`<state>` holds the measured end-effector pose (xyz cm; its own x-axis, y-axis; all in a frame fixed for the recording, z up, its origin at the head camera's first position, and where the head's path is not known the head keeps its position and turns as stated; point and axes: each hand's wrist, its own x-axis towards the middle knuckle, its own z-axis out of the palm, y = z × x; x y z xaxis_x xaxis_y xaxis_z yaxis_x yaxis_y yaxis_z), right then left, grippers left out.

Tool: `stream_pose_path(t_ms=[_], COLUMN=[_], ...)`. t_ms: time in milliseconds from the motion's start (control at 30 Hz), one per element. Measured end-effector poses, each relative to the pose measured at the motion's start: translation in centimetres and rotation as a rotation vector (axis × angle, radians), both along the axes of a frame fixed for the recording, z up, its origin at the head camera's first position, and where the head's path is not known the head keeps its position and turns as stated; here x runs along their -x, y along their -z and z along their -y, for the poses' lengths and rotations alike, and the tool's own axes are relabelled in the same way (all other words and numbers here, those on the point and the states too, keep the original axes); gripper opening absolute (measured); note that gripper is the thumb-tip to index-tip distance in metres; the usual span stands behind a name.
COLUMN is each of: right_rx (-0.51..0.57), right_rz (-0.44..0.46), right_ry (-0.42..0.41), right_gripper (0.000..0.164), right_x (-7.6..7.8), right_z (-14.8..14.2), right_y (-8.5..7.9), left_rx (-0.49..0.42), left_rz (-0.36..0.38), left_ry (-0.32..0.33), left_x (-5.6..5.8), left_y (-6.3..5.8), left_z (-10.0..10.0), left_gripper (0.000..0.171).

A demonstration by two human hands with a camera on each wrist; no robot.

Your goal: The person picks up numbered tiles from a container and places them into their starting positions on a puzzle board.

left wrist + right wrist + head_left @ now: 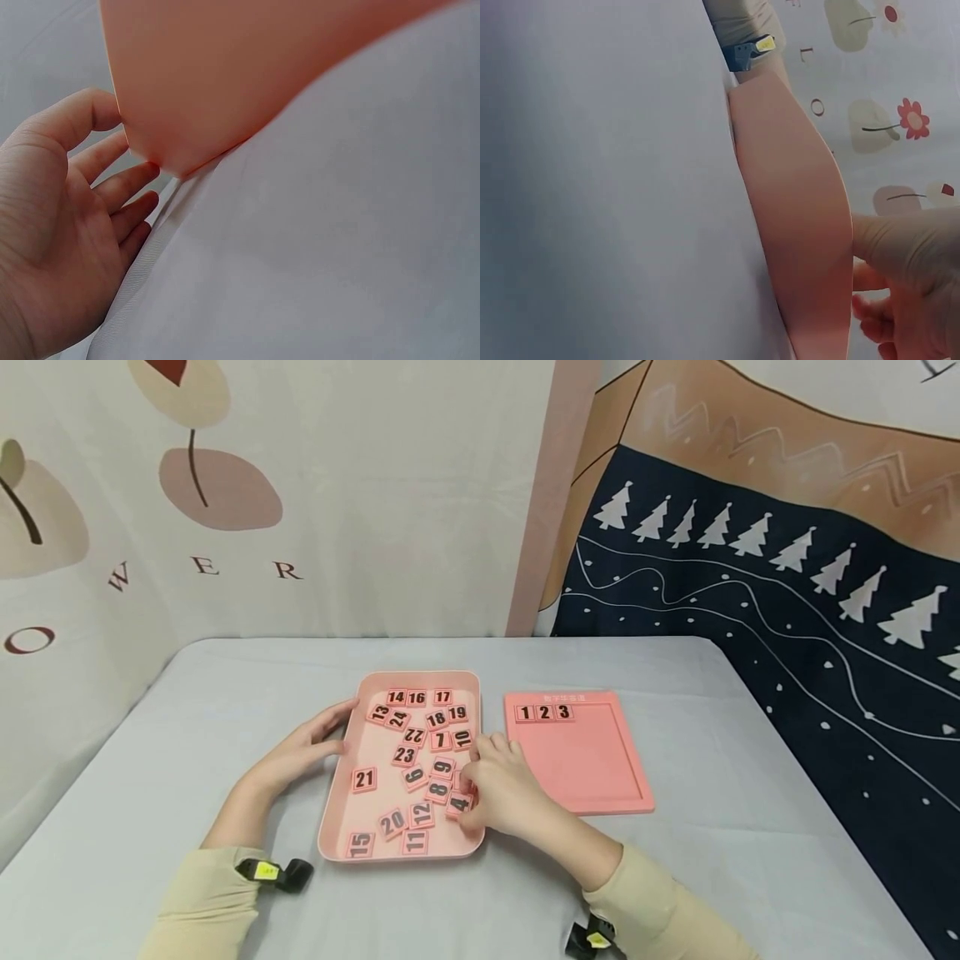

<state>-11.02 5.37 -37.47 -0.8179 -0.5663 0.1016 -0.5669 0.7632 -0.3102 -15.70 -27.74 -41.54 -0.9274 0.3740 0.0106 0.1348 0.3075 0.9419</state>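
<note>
A pink tray holds several loose number tiles, among them the 21 tile and the 8 tile. Over the tray's right wall reaches my right hand, its thumb and index finger curled about the 4 tile. In the right wrist view the tray wall hides the fingertips and the tile. My left hand rests at the tray's left side with loosely extended fingers touching the wall, as the left wrist view also shows for the hand and tray wall.
Right of the tray lies a pink puzzle board with a raised frame. The 1 tile, 2 tile and 3 tile sit in a row at its top left. A pale cloth covers the table.
</note>
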Motion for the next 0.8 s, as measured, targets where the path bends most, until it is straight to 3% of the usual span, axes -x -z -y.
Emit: stream_pose_path(t_ms=[400,800], right_rx=[0.121,0.228], right_rz=[-0.118,-0.156], right_ry=[0.051,0.245], right_gripper=[0.029,0.023], right_x=[0.8,3.3], right_z=[-1.5,-5.2], right_y=[-1.9,-3.2], left_rx=[-0.011,-0.003], left_rz=[0.002,0.002], left_ry=[0.001,0.001], left_x=[0.0,0.0], left_y=[0.1,0.2], left_z=[0.2,0.0], left_gripper=[0.069,0.069])
